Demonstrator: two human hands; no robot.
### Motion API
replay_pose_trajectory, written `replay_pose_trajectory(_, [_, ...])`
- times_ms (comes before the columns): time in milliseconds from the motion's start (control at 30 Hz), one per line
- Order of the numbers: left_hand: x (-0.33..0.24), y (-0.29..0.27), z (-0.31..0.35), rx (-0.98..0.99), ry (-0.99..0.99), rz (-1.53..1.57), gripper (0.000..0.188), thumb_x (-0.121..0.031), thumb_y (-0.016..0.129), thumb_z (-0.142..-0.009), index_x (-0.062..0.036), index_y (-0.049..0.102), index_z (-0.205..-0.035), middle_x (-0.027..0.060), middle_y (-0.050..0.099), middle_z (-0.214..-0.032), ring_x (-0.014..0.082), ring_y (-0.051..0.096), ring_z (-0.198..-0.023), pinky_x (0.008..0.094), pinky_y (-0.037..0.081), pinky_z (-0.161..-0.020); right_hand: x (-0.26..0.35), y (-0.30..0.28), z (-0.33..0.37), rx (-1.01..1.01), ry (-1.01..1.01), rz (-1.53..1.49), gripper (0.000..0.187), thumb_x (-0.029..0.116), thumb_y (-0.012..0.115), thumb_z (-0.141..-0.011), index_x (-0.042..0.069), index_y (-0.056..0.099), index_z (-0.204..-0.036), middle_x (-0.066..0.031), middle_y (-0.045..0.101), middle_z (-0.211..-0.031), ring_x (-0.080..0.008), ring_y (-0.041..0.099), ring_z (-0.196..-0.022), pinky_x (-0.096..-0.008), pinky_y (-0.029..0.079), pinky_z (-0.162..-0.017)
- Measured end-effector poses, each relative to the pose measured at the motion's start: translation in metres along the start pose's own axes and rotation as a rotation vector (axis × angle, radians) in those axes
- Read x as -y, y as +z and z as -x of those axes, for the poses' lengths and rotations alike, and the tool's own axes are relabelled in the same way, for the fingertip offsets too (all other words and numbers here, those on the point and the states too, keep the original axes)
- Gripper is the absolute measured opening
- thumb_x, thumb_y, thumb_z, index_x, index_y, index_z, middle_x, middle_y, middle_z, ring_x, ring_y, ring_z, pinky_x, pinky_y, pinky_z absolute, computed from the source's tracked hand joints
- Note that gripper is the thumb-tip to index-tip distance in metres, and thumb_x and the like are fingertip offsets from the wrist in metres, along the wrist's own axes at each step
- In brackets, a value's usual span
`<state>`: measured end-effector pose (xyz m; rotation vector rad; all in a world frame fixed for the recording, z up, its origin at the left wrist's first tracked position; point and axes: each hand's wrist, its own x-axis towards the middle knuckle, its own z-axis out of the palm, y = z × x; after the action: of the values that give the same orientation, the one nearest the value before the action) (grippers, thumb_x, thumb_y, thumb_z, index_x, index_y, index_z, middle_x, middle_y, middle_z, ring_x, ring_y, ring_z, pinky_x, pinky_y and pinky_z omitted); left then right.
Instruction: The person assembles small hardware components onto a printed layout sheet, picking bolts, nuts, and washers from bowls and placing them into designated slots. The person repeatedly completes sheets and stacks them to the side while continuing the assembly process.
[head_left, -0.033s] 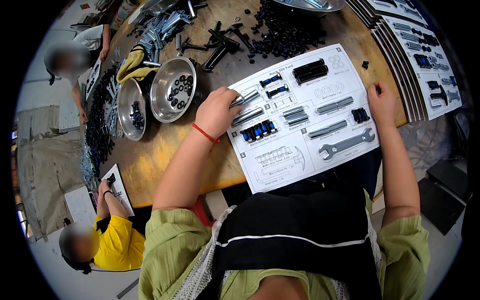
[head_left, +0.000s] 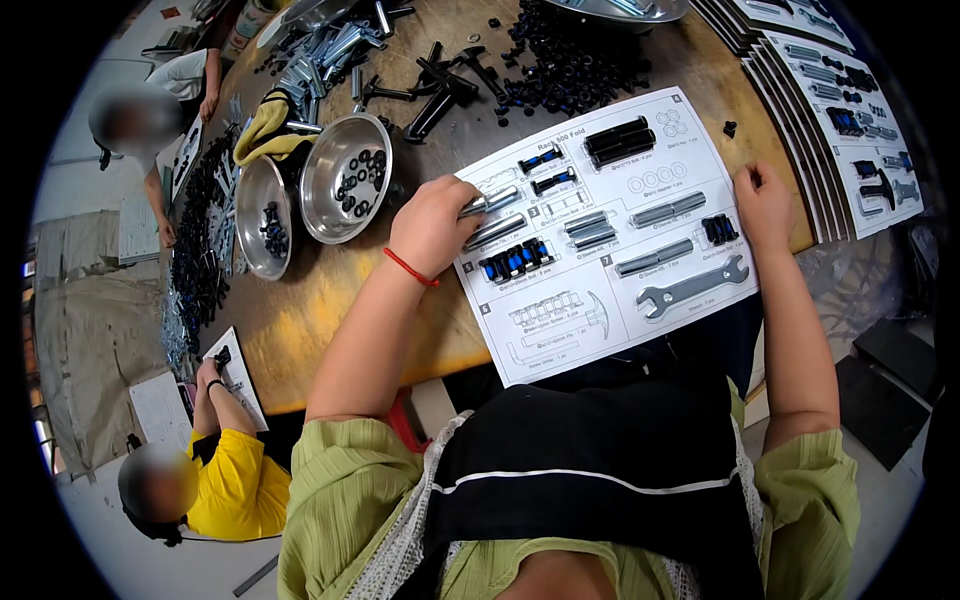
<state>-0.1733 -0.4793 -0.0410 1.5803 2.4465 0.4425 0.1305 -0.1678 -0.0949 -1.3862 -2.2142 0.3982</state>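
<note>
A white printed parts card point(head_left: 590, 350) lies tilted before me, its near edge reaching over the table's edge. My left hand point(head_left: 430, 225) is closed at the card's left side, fingertips on the left end of a silver metal tube point(head_left: 495, 201). Just below sits a second tube point(head_left: 497, 232). My right hand point(head_left: 765, 205) is curled closed at the right edge of the card, seemingly pinching it. On the card rest black bolts with blue bands point(head_left: 516, 262), thick black bolts point(head_left: 620, 142), grey sleeves point(head_left: 667, 209) and a wrench point(head_left: 693, 289).
Steel bowls with black washers point(head_left: 347, 180) and small bolts point(head_left: 263, 235) stand left. Piles of black nuts point(head_left: 580, 60) and silver sleeves point(head_left: 320, 60) lie beyond. Stacked filled cards point(head_left: 840, 130) are at right. Two people point(head_left: 235, 485) work at the left.
</note>
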Motion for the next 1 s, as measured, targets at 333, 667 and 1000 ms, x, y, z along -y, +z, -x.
replay_pose_trajectory(333, [-0.004,-0.007,0.000,-0.099,-0.016,0.236,0.025,-0.013,0.071,-0.084,-0.0033,0.068,-0.108,0.0120,0.061,-0.098,0.0278,0.061,-0.093,0.0353,0.050,-0.080,0.004,-0.001,0.001,-0.008,0.009,-0.021,0.025,0.035,0.057,-0.085,0.011,0.067,-0.087,-0.0119,0.068,-0.079,-0.0346,0.065,-0.075,-0.0446,0.048,-0.064])
replay_pose_trajectory(667, [0.011,-0.003,-0.021,-0.088,0.090,0.089,0.023,-0.001,0.064,-0.081,-0.0018,0.070,-0.104,0.0136,0.064,-0.100,0.0305,0.063,-0.093,0.0363,0.052,-0.084,0.002,0.009,-0.007,0.003,-0.082,-0.105,0.025,0.028,0.058,-0.086,0.004,0.065,-0.087,-0.0173,0.067,-0.080,-0.0372,0.065,-0.076,-0.0446,0.048,-0.065])
replay_pose_trajectory(1000, [0.026,-0.031,0.007,-0.475,0.152,0.156,0.027,-0.013,0.071,-0.082,-0.0046,0.069,-0.107,0.0134,0.065,-0.104,0.0300,0.062,-0.097,0.0370,0.052,-0.083,-0.025,0.016,-0.008,0.009,-0.124,-0.249,0.021,0.017,0.057,-0.091,-0.003,0.060,-0.085,-0.0112,0.059,-0.070,-0.0180,0.055,-0.066,-0.0349,0.046,-0.063])
